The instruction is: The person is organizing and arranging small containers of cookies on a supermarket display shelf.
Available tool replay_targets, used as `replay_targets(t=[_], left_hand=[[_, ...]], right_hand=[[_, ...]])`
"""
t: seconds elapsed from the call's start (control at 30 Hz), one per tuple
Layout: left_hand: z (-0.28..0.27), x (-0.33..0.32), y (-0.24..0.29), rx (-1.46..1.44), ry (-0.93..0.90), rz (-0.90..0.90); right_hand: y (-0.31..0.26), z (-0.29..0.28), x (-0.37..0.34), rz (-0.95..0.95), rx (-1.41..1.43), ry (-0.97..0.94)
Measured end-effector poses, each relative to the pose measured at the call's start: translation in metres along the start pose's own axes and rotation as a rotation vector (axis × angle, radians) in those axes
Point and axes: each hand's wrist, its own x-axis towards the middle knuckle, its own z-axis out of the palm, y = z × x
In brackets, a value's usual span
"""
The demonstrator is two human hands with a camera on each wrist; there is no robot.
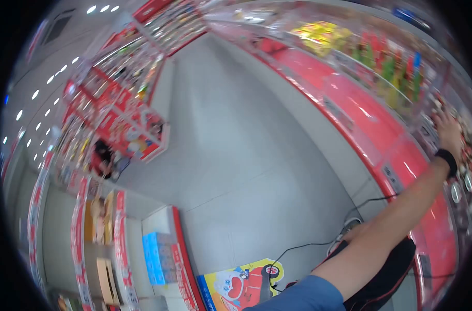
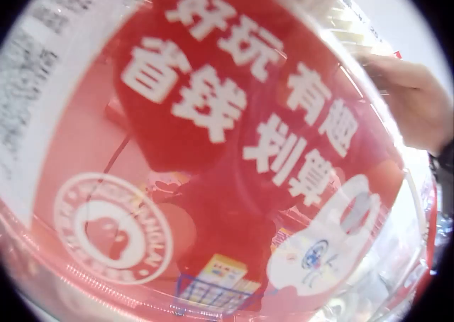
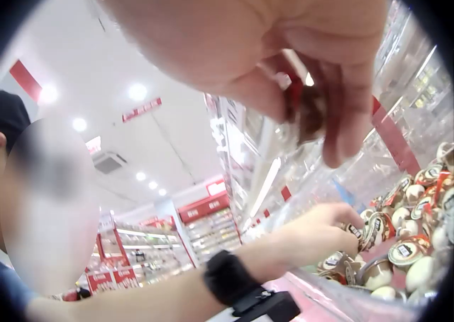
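Observation:
My left hand [image 1: 448, 132], with a black band at the wrist, reaches into the shelf bin at the right of the head view. In the right wrist view this left hand [image 3: 323, 233] lies over small round cups [image 3: 408, 251] with printed lids, its fingertips partly hidden among them. At the top of that view my right hand [image 3: 284, 45] pinches a small red-and-brown packaged piece [image 3: 308, 112] between thumb and fingers. The left wrist view shows the right hand [image 2: 418, 105] at its right edge, beyond a red printed panel [image 2: 213, 166] under clear plastic.
Red-fronted shelving [image 1: 360, 111] runs along the right, with yellow packets [image 1: 321, 36] and clear dividers. A grey aisle floor [image 1: 220, 129] lies alongside. A black cable [image 1: 303, 244] trails on the floor near a printed box [image 1: 241, 290]. Another person [image 1: 102, 158] is far left.

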Motion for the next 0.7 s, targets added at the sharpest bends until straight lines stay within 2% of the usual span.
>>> replay_targets(t=[0.03, 0.07, 0.1, 0.13, 0.2, 0.23, 0.27, 0.3, 0.33, 0.4, 0.5, 0.57, 0.67, 0.7], left_hand=[[0.011, -0.008, 0.011, 0.123, 0.042, -0.056], [-0.010, -0.018, -0.001, -0.012, -0.191, -0.011], [-0.024, -0.029, -0.006, -0.009, -0.156, 0.009], [0.002, -0.015, -0.006, -0.091, -0.236, 0.148], [-0.017, -0.013, -0.044, 0.106, -0.201, 0.474], [-0.043, -0.021, -0.046, 0.093, -0.280, 0.402], [-0.027, -0.002, -0.060, 0.157, -0.267, 0.369], [-0.048, -0.020, -0.031, 0.198, -0.406, 0.274], [-0.034, -0.006, -0.028, 0.303, -0.433, 0.248], [-0.055, -0.021, -0.036, 0.250, -0.489, 0.237], [-0.018, 0.007, -0.050, 0.274, -0.519, 0.338], [-0.021, 0.004, -0.042, 0.257, -0.544, 0.329], [-0.027, 0.004, -0.040, 0.234, -0.544, 0.308], [-0.028, 0.002, -0.040, 0.225, -0.548, 0.306]], right_hand=[[0.003, -0.016, -0.035, 0.042, 0.046, 0.000], [0.006, -0.029, -0.072, 0.093, 0.079, 0.027], [0.006, -0.047, -0.112, 0.165, 0.087, 0.073], [0.001, -0.065, -0.160, 0.250, 0.096, 0.139], [-0.006, -0.067, -0.201, 0.251, 0.023, 0.372], [-0.007, -0.074, -0.214, 0.332, 0.156, 0.500], [0.004, -0.087, -0.220, 0.358, 0.255, 0.523], [0.032, -0.104, -0.243, 0.445, 0.290, 0.626], [0.059, -0.110, -0.249, 0.506, 0.347, 0.693], [0.084, -0.117, -0.262, 0.502, 0.319, 0.616], [0.106, -0.120, -0.254, 0.473, 0.139, 0.647], [0.121, -0.122, -0.243, 0.456, 0.005, 0.705], [0.177, -0.127, -0.246, 0.378, -0.370, 0.651], [0.190, -0.122, -0.249, 0.418, -0.262, 0.656]])
